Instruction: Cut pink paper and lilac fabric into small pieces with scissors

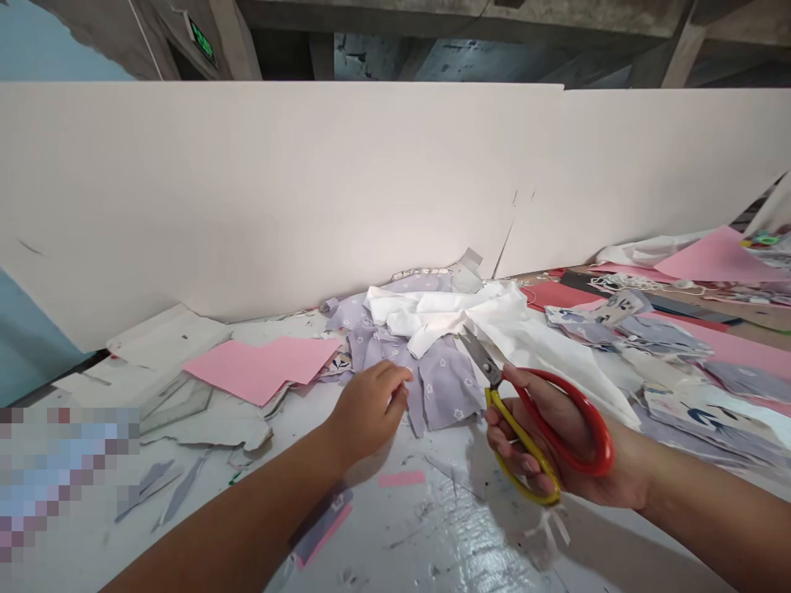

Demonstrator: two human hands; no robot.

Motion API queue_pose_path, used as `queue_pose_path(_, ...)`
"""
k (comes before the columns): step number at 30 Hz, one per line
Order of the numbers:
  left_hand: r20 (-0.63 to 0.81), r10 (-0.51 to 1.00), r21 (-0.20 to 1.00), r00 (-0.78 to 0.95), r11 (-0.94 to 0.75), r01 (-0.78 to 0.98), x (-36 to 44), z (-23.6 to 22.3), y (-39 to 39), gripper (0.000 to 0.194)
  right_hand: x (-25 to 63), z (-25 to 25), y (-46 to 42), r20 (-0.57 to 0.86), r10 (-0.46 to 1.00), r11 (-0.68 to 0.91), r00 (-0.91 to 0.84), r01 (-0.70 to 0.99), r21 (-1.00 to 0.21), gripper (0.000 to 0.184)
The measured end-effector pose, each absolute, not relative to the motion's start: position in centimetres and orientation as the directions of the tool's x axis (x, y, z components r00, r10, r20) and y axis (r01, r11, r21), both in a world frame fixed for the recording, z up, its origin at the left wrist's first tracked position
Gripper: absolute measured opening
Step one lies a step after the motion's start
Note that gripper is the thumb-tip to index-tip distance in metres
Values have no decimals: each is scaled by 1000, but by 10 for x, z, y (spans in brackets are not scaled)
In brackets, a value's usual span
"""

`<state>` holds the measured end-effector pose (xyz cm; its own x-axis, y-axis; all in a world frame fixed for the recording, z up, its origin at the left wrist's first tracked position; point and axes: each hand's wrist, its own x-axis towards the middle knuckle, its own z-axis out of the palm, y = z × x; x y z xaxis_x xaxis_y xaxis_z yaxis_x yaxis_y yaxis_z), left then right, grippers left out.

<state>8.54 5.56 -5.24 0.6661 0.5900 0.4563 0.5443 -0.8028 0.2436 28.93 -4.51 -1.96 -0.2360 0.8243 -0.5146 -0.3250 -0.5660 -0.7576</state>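
Observation:
My right hand [556,449] holds a pair of scissors [485,358] with one red and one yellow handle loop. Their blades point up and left, with the tips by the edge of a white cloth [426,309]. My left hand [371,408] is closed at the near left edge of a lavender flowered fabric [448,383], thumb and fingers curled in. What it pinches, if anything, is hidden. The white cloth lies partly over the lavender fabric and stretches right behind the scissors.
A tall white board [278,198] stands along the back. Pink paper [265,366] and cardboard pieces [170,338] lie left. Stacked fabric cutouts [710,420], red sheets [556,296] and white string [630,282] are on the right. A small pink strip [401,478] lies in front.

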Motion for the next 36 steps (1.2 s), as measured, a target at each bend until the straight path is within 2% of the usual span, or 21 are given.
queue_pose_path(3,438,603,215,667,-790,574,88,-52,60,30,288,-16,-30,-412,903,-429,-120,-279,-859,40)
queue_pose_path(5,341,581,192,739,-813,550,91,-57,61,41,287,-16,-17,-322,946,-323,-43,-236,-916,35)
queue_pose_path(7,202,577,221,792,-814,537,92,-62,62,51,288,-19,-3,-250,968,-246,13,-151,-957,33)
queue_pose_path(9,86,599,278,796,-782,559,90,-65,62,58,290,-24,8,-291,957,-289,18,-55,-956,34)
queue_pose_path(12,21,645,397,764,-707,585,83,-64,66,61,296,-31,13,-481,877,-481,-11,-19,-877,40)
queue_pose_path(16,52,676,592,735,-614,523,77,-63,72,53,306,-34,6,-459,888,-460,-22,-7,-888,40)
queue_pose_path(18,59,699,637,713,-577,512,76,-60,75,51,310,-33,3,-455,889,-455,-47,3,-890,41)
queue_pose_path(20,86,731,630,677,-567,531,73,-50,79,48,313,-32,2,-460,885,-460,-70,16,-888,43)
queue_pose_path(22,187,765,566,617,-597,569,64,-29,83,41,315,-31,2,-447,888,-447,-106,25,-894,44)
queue_pose_path(24,327,814,492,480,-580,649,48,-1,87,36,317,-31,2,-431,891,-433,-143,16,-901,43)
queue_pose_path(26,398,863,433,311,-475,766,26,25,91,32,319,-31,1,-429,890,-434,-156,-2,-901,42)
queue_pose_path(28,293,924,377,246,-348,858,4,41,94,31,319,-31,1,-436,887,-442,-151,-8,-897,42)
queue_pose_path(30,0,961,313,276,-262,913,-13,43,93,31,319,-32,0,-436,888,-441,-144,-4,-898,42)
queue_pose_path(32,-287,888,254,360,-292,922,-22,32,88,38,318,-33,1,-439,889,-442,-130,7,-897,42)
queue_pose_path(35,-400,837,194,374,-321,927,-23,6,76,67,316,-35,1,-440,890,-442,-120,14,-897,41)
queue_pose_path(36,-423,821,177,384,-341,923,-21,-2,72,69,315,-35,1,-442,889,-444,-119,15,-896,40)
